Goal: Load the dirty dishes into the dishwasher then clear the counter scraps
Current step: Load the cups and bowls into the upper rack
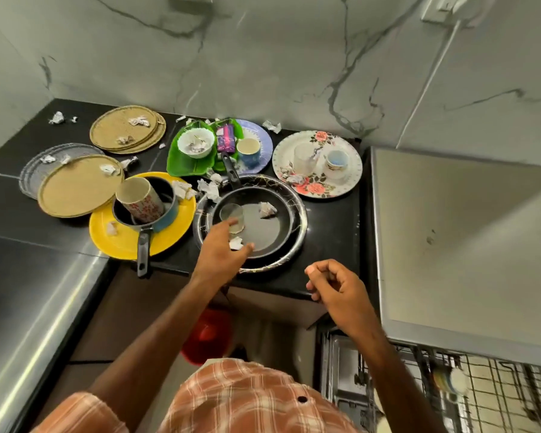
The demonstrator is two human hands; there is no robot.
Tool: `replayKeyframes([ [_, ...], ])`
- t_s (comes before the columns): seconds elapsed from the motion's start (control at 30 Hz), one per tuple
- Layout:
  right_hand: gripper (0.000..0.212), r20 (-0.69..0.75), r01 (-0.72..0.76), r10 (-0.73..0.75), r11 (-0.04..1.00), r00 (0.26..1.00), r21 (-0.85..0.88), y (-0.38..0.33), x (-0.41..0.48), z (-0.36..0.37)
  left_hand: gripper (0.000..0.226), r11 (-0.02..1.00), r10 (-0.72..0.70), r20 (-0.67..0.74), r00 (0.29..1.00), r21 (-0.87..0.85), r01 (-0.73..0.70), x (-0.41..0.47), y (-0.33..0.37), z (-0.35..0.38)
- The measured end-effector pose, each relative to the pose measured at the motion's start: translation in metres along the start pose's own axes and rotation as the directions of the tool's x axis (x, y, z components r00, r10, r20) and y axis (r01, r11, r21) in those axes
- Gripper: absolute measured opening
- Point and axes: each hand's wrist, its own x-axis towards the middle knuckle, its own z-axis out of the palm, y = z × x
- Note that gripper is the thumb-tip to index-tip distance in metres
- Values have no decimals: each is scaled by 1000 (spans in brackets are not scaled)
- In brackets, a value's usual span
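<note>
The black counter [331, 220] bears tan plates [72, 189], a yellow plate [119, 242], a steel plate [299, 210], a floral plate [353, 170] and foil scraps [57, 117].

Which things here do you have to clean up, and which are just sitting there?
For the job: glass, frying pan, saucepan, mug, yellow plate, flowered plate, crumpled scraps, dishwasher rack.
Just lying about: red bucket under the counter, white cable on the wall.

The person wears a short-sleeved shirt [247, 398] in orange-and-white plaid, with one small dark round button [302, 399] on its front. Left of the button, a sleeve [85, 410] of the same plaid ends on the upper arm. Both forearms are uncovered down to the left hand [222, 250] and right hand [338, 289].
</note>
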Motion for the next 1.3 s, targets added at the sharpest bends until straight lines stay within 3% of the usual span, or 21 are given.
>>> replayKeyframes([
  [0.2, 11, -14, -5, 5, 1000, 1000, -11, -10, 13, 23, 82, 990, 32, -25, 999, 141, -28, 68, -19, -16],
  [0.33, 11, -62, -36, 37, 999, 997, 11, -7, 14, 36, 90, 973, 35, 114, 993, 223, -60, 100, -30, -12],
  [0.43, 10, -98, -78, 82, 996, 992, 45, -2, 7, 44, 84, 953, 66, 174, 983, 280, -114, 114, -31, -11],
  [0.53, 8, -134, -116, 123, 992, 983, 59, 7, -4, 45, 72, 972, 114, 197, 974, 180, -150, 111, -19, -13],
  [0.6, 8, -155, -130, 140, 989, 978, 71, 11, -12, 42, 62, 994, 91, 285, 954, -80, -71, 99, -1, -17],
  [0.7, 10, -216, -113, 143, 983, 966, 145, 11, -21, 33, 48, 824, 81, 562, 823, -503, 262, 73, 36, -9],
  [0.8, 29, -308, -29, 96, 976, 947, 218, 5, -25, 22, 43, 724, 120, 693, 710, -551, 415, 47, 71, 15],
  [0.97, 59, -449, 59, 51, 972, 892, 227, 2, -41, -10, 33, 782, 204, 787, 582, -489, 386, 11, 111, 61],
  [1.13, 53, -573, 39, 89, 978, 814, 207, 19, -70, -48, 32, 825, 222, 840, 496, -433, 364, -19, 140, 105],
  [1.3, 48, -653, 18, 137, 974, 745, 225, 49, -109, -80, 38, 908, 152, 906, 394, -286, 306, -53, 161, 156],
])
